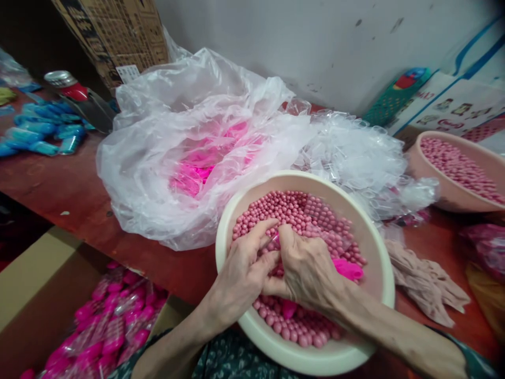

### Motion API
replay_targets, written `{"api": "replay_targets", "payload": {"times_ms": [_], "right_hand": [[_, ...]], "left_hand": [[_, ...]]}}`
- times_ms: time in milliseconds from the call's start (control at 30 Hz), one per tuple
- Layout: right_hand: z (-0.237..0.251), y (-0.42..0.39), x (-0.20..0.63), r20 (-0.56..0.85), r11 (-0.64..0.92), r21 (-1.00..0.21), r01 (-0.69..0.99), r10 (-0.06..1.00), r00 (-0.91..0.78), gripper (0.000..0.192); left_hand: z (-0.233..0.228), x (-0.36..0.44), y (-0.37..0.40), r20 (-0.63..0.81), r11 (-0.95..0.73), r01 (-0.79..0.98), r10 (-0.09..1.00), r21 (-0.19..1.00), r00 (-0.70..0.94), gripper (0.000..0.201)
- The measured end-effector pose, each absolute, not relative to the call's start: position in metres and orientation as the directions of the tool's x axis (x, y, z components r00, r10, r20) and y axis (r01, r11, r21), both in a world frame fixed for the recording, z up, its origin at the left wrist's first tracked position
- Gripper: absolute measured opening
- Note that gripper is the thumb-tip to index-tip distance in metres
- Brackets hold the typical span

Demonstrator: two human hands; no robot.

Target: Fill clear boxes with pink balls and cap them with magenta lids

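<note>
Pink round beads [292, 208] fill much of a cream basin [384, 295], and both hands are over them inside its rim. With thumb and fingers curled, my left hand [246, 271] closes on a small clear-and-pink plastic piece [276, 242], mostly hidden by the fingers. My right hand [310, 268] meets it there, closed, its fingertips partly out of sight; what it grips is hidden. A bright pink piece [347, 268] lies on the beads beside the right wrist. Below the right palm shows another pink bit [289, 308].
Behind the basin, a clear plastic bag [158, 173] holds bright pink pieces. Clear plastic pieces [347, 152] are heaped to its right, near a second basin [437, 168] of beads. Beige gloves [428, 279] lie at right. Lower left, a carton [43, 273] holds pink-capped clear tubes [114, 334].
</note>
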State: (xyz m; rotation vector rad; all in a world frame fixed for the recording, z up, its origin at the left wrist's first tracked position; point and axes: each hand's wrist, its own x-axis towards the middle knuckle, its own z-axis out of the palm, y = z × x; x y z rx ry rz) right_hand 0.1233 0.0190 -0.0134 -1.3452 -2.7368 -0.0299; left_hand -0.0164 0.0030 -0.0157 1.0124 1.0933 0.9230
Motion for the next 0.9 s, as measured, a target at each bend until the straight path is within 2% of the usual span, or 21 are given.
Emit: {"api": "replay_targets", "payload": {"times_ms": [133,200,233,267,333,400,433,500,567,633,700,733,800,867,900], "right_hand": [[-0.014,0.021,0.119,0.097,0.631,0.046,0.775,0.769,-0.632,0.057],[-0.017,0.02,0.12,0.105,0.618,0.029,0.785,0.779,-0.618,0.054],[-0.017,0.019,0.121,0.116,0.612,-0.017,0.79,0.786,-0.607,0.052],[-0.018,0.019,0.124,0.124,0.605,-0.1,0.79,0.795,-0.593,0.049],[-0.015,0.019,0.134,0.106,0.54,-0.363,0.759,0.833,-0.542,0.056],[-0.009,0.02,0.148,0.007,0.329,-0.678,0.658,0.897,-0.442,0.068],[-0.004,0.021,0.156,-0.073,0.167,-0.801,0.575,0.926,-0.371,0.066],[0.004,0.023,0.168,-0.211,-0.117,-0.922,0.369,0.951,-0.226,0.047],[0.011,0.025,0.172,-0.249,-0.215,-0.948,0.233,0.96,-0.125,0.032],[0.011,0.024,0.168,-0.159,-0.12,-0.953,0.278,0.98,-0.123,0.025],[0.006,0.021,0.159,0.002,0.111,-0.874,0.473,0.974,-0.226,0.024],[0.002,0.019,0.154,0.092,0.254,-0.777,0.576,0.951,-0.295,0.024],[-0.007,0.015,0.147,0.227,0.475,-0.509,0.718,0.878,-0.42,0.024],[-0.012,0.012,0.143,0.303,0.575,-0.276,0.77,0.813,-0.498,0.032],[-0.013,0.012,0.141,0.315,0.598,-0.201,0.776,0.789,-0.527,0.036]], "left_hand": [[-0.014,-0.015,0.003,-0.235,0.249,-0.046,0.95,0.967,0.205,0.047],[-0.014,-0.015,0.004,-0.246,0.257,-0.028,0.947,0.966,0.205,0.047],[-0.014,-0.015,0.005,-0.253,0.264,-0.031,0.945,0.964,0.207,0.048],[-0.014,-0.015,0.005,-0.258,0.272,-0.041,0.943,0.961,0.209,0.049],[-0.015,-0.015,0.007,-0.27,0.291,-0.076,0.939,0.954,0.211,0.049],[-0.015,-0.015,0.008,-0.277,0.303,-0.119,0.941,0.946,0.195,0.05],[-0.015,-0.015,0.008,-0.279,0.306,-0.138,0.942,0.942,0.185,0.05],[-0.015,-0.015,0.008,-0.287,0.316,-0.153,0.94,0.936,0.186,0.051],[-0.015,-0.015,0.007,-0.298,0.334,-0.144,0.928,0.932,0.225,0.05],[-0.015,-0.015,0.006,-0.305,0.349,-0.139,0.915,0.927,0.265,0.049],[-0.014,-0.014,0.006,-0.293,0.348,-0.164,0.912,0.923,0.286,0.046],[-0.013,-0.013,0.005,-0.285,0.346,-0.189,0.915,0.919,0.287,0.045],[-0.012,-0.012,0.006,-0.274,0.341,-0.224,0.919,0.913,0.283,0.042],[-0.011,-0.012,0.006,-0.257,0.32,-0.223,0.928,0.921,0.27,0.04],[-0.011,-0.012,0.006,-0.245,0.303,-0.208,0.933,0.93,0.262,0.04]]}}
